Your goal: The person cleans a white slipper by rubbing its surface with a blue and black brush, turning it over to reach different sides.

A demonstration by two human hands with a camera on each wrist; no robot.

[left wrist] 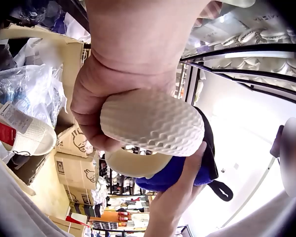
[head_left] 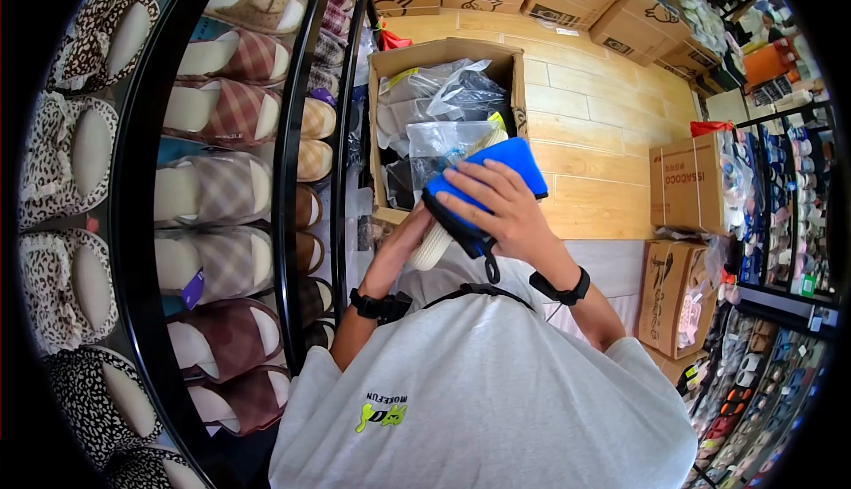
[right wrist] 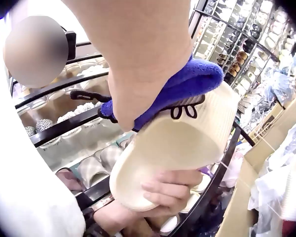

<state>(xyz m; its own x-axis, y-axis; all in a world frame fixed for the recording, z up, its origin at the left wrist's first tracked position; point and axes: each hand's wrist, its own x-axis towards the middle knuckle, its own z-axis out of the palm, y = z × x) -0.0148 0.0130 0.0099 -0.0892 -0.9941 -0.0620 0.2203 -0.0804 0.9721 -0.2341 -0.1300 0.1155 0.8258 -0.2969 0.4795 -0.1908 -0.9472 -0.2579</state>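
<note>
Wiping slipper (head_left: 432, 248), looks like; seems partway. Your left hand (right wrist: 168, 192) grips it at near side of box (head_left: 519, 90). Your right hand (head_left: 501, 210) holds cloth (head_left: 525, 164) against its right side. Slipper not put down yet. Cannot tell how much left.

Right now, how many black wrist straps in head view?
2: a left strap behind the left hand, which holds the cream slipper; a right strap behind the right hand, which holds the blue cloth. None seems hidden.

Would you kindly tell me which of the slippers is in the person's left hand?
The cream slipper against the blue cloth: the left hand grips it, while the red-labelled cream slipper and the plaid slippers on the rack are not held.
</note>
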